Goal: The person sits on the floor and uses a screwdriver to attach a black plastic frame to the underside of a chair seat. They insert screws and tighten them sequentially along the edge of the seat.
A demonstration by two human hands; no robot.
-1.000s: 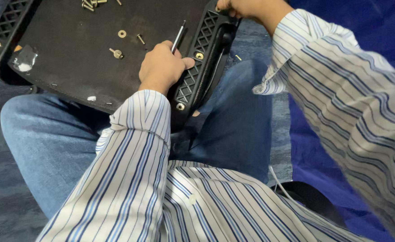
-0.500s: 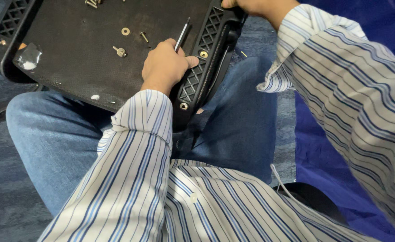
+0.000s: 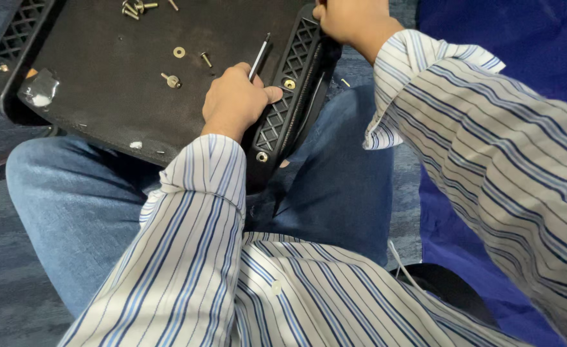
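A black seat panel [image 3: 110, 103] lies upside down across my lap, with a lattice-patterned rim along its right side. My left hand [image 3: 234, 97] rests on the panel near that rim, closed around a thin metal hex key [image 3: 259, 56] whose shaft sticks up past my knuckles. My right hand [image 3: 347, 18] grips the far end of the black rim piece [image 3: 296, 71] at the top of the view. A brass-coloured bolt [image 3: 289, 84] sits in the rim just right of my left thumb, and a second one [image 3: 261, 157] lower down.
Loose screws and washers [image 3: 174, 64] lie on the panel, with several more [image 3: 135, 8] at its top edge. A patch of clear tape [image 3: 39, 90] marks the left corner. Blue fabric [image 3: 489, 38] is at the right, grey carpet [image 3: 0, 276] at the left.
The view has shifted a little, so the panel and both hands sit slightly lower and to the right. My left hand keeps its hold on the hex key by the rim.
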